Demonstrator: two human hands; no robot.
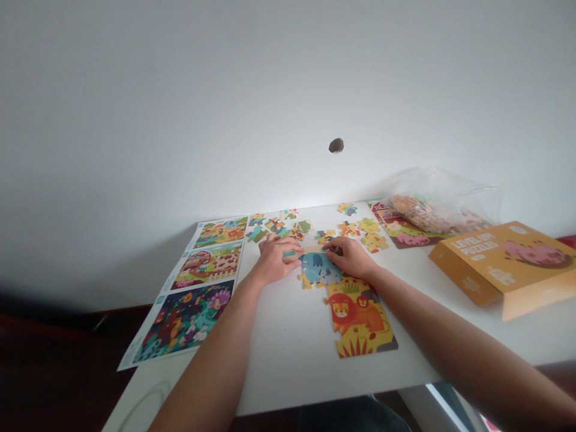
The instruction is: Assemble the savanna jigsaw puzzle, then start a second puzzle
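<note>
A partly joined jigsaw puzzle lies on the white table, with a blue elephant section (317, 270) above a lion section (357, 318). At the elephant's upper left, my left hand (275, 259) has its fingers closed on a puzzle piece (290, 254), which they partly cover. My right hand (351, 257) pinches the upper right edge of the elephant section, its forearm passing beside the lions. Just beyond both hands are several loose pieces, among them a green one (258, 234) and a yellow giraffe-patterned one (374, 242).
A printed sheet with three pictures (207, 267) lies along the left side. On the right stand an orange puzzle box (517, 258) and a clear plastic bag of pieces (432, 204), resting on a farm picture (407, 239). A white wall (270, 120) with a hole borders the table's far edge.
</note>
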